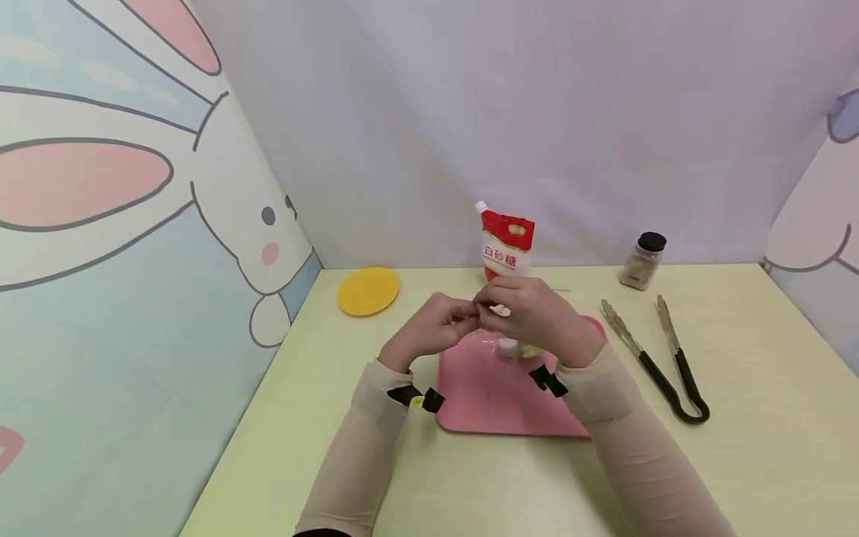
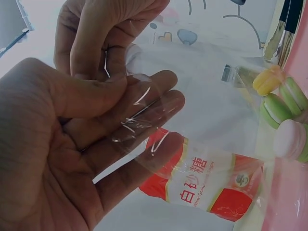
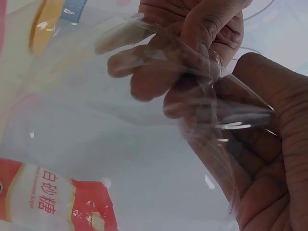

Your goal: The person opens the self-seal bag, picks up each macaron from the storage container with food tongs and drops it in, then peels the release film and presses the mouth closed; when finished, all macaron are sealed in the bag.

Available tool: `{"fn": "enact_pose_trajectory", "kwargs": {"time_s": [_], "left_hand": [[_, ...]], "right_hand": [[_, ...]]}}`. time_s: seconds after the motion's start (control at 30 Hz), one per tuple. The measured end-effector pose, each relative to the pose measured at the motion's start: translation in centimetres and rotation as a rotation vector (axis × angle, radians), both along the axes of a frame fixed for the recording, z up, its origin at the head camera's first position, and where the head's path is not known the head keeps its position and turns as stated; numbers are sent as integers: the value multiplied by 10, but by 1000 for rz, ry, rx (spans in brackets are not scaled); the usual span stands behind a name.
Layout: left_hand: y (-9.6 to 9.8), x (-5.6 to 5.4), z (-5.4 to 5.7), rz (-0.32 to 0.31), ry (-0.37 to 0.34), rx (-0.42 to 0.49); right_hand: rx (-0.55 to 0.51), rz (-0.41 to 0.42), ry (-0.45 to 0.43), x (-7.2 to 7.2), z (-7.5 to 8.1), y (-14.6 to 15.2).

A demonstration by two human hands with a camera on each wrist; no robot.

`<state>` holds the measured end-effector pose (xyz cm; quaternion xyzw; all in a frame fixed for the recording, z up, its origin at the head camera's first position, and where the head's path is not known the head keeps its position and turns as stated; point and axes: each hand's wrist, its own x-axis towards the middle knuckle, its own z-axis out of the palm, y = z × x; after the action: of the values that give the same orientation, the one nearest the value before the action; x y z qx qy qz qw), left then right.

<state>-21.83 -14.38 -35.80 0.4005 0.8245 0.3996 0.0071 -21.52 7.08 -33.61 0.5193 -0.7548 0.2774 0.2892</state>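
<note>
Both hands meet above the pink tray (image 1: 510, 403), holding a clear plastic bag (image 3: 96, 120). My left hand (image 1: 436, 328) pinches the bag's edge between thumb and fingers, and in the left wrist view its other fingers spread behind the film. From the opposite side, my right hand (image 1: 530, 313) pinches the same edge. Macarons in yellow (image 2: 269, 81), green (image 2: 275, 110) and pink (image 2: 289, 138) lie beyond the bag in the left wrist view. Whether any of them is inside it, I cannot tell. In the head view, the hands partly cover the macarons.
A red and white sugar pouch (image 1: 508, 250) stands at the back wall behind the hands. A yellow plate (image 1: 368, 291) lies at back left. To the right are a black-lidded jar (image 1: 643, 262) and spread tongs with black handles (image 1: 686, 377).
</note>
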Motion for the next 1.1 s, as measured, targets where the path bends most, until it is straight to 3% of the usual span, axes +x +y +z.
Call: {"fn": "enact_pose_trajectory", "kwargs": {"time_s": [0.4,0.6,0.8,0.87,1.0,1.1], "left_hand": [[3,2,0,41,21,40],[4,3,-3,68,3,90],[4,2,-2,44,-30,160],[3,1,-1,49,-41,177],[1,2,1,63,-53,192],[1,3,3,67,5,151]], "right_hand": [[-92,-83,87,-3,-6,-3],[-126,-123,62,-2,-7,-3],[-231,-271,47,-4,1,15],[-229,-243,44,-4,6,23],[-99,-95,40,-1,11,21],[-45,-55,45,1,9,10]]}}
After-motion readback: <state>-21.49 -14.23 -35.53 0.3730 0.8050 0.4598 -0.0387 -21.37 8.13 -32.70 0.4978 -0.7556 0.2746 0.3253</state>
